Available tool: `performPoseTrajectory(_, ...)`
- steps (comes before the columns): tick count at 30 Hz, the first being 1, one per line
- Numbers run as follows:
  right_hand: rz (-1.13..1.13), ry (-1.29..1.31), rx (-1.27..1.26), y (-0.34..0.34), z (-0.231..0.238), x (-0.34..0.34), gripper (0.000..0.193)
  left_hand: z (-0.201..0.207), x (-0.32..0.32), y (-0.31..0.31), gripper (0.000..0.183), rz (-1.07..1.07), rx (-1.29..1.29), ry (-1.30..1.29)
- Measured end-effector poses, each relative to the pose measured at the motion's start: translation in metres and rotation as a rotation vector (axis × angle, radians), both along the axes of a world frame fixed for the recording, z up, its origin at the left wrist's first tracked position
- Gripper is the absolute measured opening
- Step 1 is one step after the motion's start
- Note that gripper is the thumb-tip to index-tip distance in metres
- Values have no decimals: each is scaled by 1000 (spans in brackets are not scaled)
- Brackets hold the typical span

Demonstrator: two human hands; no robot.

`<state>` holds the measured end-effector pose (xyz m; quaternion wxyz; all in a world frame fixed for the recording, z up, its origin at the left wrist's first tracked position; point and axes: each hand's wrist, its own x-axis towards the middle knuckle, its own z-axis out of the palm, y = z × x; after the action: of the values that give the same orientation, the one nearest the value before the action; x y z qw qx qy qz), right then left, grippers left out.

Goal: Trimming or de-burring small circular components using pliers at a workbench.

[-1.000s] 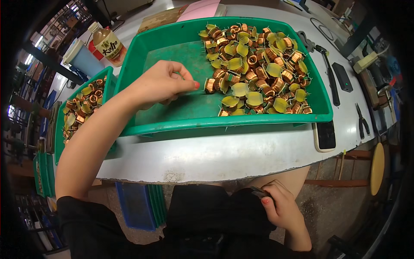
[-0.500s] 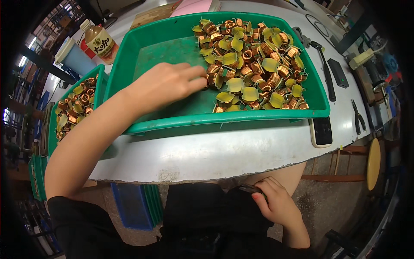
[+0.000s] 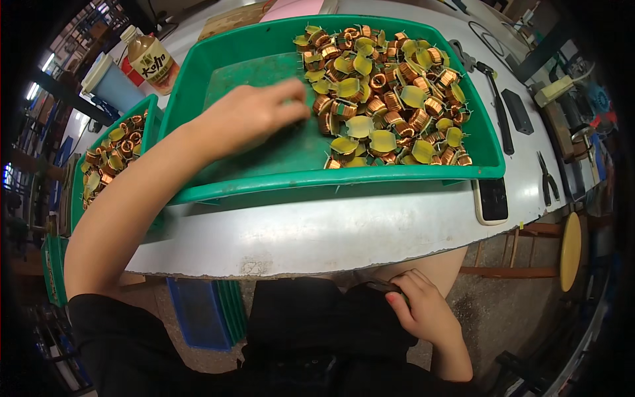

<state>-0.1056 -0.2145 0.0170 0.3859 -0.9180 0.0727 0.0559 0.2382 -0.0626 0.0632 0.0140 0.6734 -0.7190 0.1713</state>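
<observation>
My left hand (image 3: 258, 116) is over the bare left part of a large green tray (image 3: 331, 177), just left of a heap of copper-wound toroid coils (image 3: 397, 99) with yellowish plates on them. Motion smears its bent fingers, so whether anything is between them cannot be made out. Low by my lap, my right hand (image 3: 423, 306) is closed around a dark metal hand tool (image 3: 378, 284). Most of that tool is hidden by the fingers and dark clothing.
A smaller green tray (image 3: 154, 122) of similar coils stands at the left, below a bottle (image 3: 151, 61) and a light-blue cup (image 3: 114, 85). Along the right lie a hammer (image 3: 500, 112), a black box (image 3: 517, 111), pliers (image 3: 546, 178) and a phone (image 3: 491, 201). A yellow stool (image 3: 570, 251) stands beyond the table edge.
My left hand has drawn back slightly left and up from the edge of the coil heap. My right hand stays at my lap with the tool.
</observation>
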Motion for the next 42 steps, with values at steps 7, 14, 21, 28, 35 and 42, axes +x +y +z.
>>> performPoseTrajectory(7, -28, 46, 96, 2, 1, -7, 17, 46, -67, 38, 17, 212, -666, 2177)
performPoseTrajectory(14, 20, 128, 412, 6, 9, -15, 20, -7, -195, 49, 47, -287, -489, 2825)
performPoseTrajectory(21, -275, 6, 1140, 8, -13, -51, 32, -40, -243, 42, 35, 106, -280, 2788)
performPoseTrajectory(28, -453, -57, 1619, 8, 1, -46, 44, -50, -253, 35, 41, 181, -145, 2670)
performPoseTrajectory(35, -389, -31, 1379, 10, 11, -41, 45, -51, -250, 35, 51, 221, -186, 2597)
performPoseTrajectory(42, -251, -54, 1281, 11, 13, -39, 44, -67, -248, 39, 55, 42, -250, 2286)
